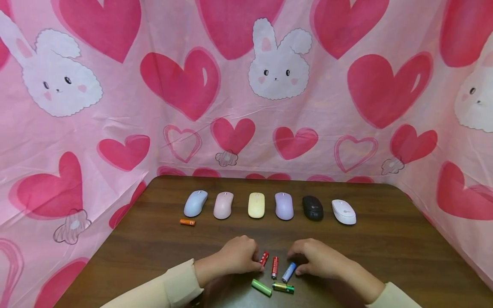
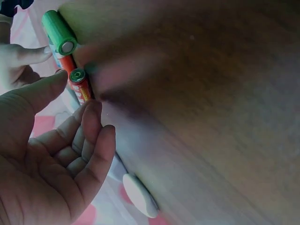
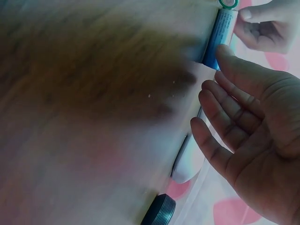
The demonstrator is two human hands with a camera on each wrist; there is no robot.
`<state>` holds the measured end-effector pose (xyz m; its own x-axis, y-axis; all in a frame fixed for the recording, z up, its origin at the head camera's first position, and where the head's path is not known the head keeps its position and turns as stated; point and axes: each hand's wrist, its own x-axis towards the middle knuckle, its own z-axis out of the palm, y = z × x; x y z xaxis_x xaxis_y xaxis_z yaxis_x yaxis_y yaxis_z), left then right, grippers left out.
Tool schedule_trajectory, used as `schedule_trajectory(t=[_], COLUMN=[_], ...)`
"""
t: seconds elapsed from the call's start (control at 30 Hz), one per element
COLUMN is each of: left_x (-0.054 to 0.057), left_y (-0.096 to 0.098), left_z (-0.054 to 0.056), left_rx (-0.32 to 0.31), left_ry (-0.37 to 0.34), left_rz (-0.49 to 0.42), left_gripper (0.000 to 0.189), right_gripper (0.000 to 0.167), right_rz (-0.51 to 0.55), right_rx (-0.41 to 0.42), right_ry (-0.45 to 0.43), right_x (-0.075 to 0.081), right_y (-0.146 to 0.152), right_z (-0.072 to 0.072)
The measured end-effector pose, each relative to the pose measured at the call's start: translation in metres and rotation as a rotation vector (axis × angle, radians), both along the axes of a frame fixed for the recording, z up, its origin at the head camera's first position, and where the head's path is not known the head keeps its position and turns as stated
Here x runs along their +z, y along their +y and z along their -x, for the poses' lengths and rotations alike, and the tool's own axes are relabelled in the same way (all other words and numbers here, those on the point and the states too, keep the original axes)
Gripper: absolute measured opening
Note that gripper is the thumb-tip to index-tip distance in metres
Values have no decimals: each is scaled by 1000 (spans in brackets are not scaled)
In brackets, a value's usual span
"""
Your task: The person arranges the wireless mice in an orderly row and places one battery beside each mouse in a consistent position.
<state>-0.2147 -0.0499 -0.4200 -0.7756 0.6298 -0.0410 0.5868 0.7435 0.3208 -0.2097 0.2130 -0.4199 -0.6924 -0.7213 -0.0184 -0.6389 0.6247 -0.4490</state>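
Near the table's front, my left hand [image 1: 239, 256] pinches a red battery [image 1: 264, 258] between thumb and fingers. In the left wrist view, that battery's end [image 2: 78, 77] shows beside the thumb. My right hand [image 1: 320, 258] is at a blue battery [image 1: 289, 272], its thumb [image 3: 226, 52] by the battery's side and its fingers loosely bent, not closed round it. Another red battery [image 1: 275, 268] lies between the hands. A light green battery [image 1: 261, 287] and a green-and-gold battery [image 1: 283, 287] lie just in front of these, nearer me.
Across the back of the brown table [image 1: 127, 256] stands a row of computer mice: blue [image 1: 195, 203], pink [image 1: 223, 205], yellow [image 1: 256, 205], purple [image 1: 284, 206], black [image 1: 313, 208] and white [image 1: 344, 211]. An orange battery [image 1: 187, 222] lies before the blue mouse. Patterned pink cloth [image 1: 231, 102] surrounds the table.
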Motion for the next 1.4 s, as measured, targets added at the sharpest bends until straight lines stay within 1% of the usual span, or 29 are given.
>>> schedule_trajectory(t=[0.1,0.2,0.33,0.47,0.53,0.63,0.8,0.9,1.07,1.27,1.4], left_x=[-1,-2,-2,1,2,2,0,-1,-2,-3,-1], left_y=[3,6,8,9,8,8,6,4,1,-5,-9], left_z=[0,0,0,0,0,-1,-1,0,3,5,7], left_rx=[13,23,27,25,23,17,3,0,9,8,15], left_ry=[18,22,7,-16,-25,-21,34,52,44,61,68], left_rz=[21,45,73,81,82,79,74,64,57,38,21], left_gripper=[41,44,44,43,42,42,44,42,42,45,41], right_gripper=[27,26,25,25,24,23,22,22,22,21,22], right_rz=[1,-5,-17,-23,-23,-20,8,23,14,3,-2], right_rx=[15,21,13,8,7,9,19,23,26,22,23], right_ry=[-1,-4,-23,-27,-20,-3,16,26,40,33,31], right_x=[-1,-2,-2,-2,-2,-3,-4,-4,-4,-3,-2], right_y=[-1,-2,-3,-3,-4,-4,-4,-5,-5,-6,-7], right_z=[0,1,1,0,0,0,-1,-1,-2,-3,-3])
